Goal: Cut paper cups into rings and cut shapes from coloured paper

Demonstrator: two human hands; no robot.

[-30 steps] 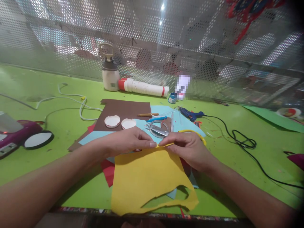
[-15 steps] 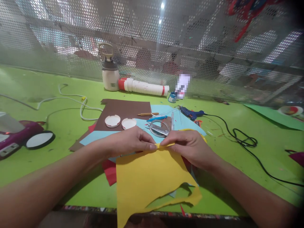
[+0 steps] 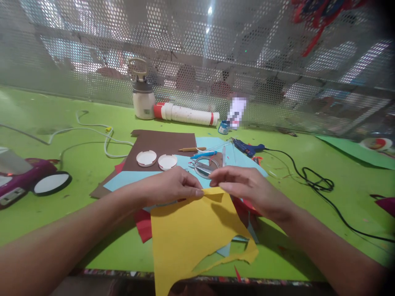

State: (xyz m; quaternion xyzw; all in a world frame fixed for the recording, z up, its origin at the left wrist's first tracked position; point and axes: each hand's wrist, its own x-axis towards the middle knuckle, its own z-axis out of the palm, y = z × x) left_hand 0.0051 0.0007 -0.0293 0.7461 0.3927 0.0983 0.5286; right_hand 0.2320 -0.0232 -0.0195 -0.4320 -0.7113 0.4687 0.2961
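A yellow craft sheet (image 3: 185, 234) with a ragged cut-out at its lower right hangs toward the table's front edge. Its far edge is folded over in a narrow strip. My left hand (image 3: 177, 185) pinches that edge between thumb and fingers. Over the right end of the fold is my right hand (image 3: 249, 189), fingers stretched and apart, the thumb side at the strip. Just beyond the hands lie a pointed metal tool (image 3: 202, 167) and a round ring (image 3: 216, 158), on light blue sheets (image 3: 126, 179).
A brown sheet (image 3: 165, 142) bears two white round lids (image 3: 146, 158). Behind are a bottle (image 3: 144, 100), a white tube (image 3: 188, 114) and a small blue jar (image 3: 223, 127). A blue glue gun (image 3: 247, 146) trails a black cord (image 3: 317, 185). A purple power strip (image 3: 29, 176) sits left.
My right hand has loosened its pinch on the folded edge and its fingers have spread, showing more of the strip. The sheet's lower right part has shifted slightly left. My left hand keeps its grip.
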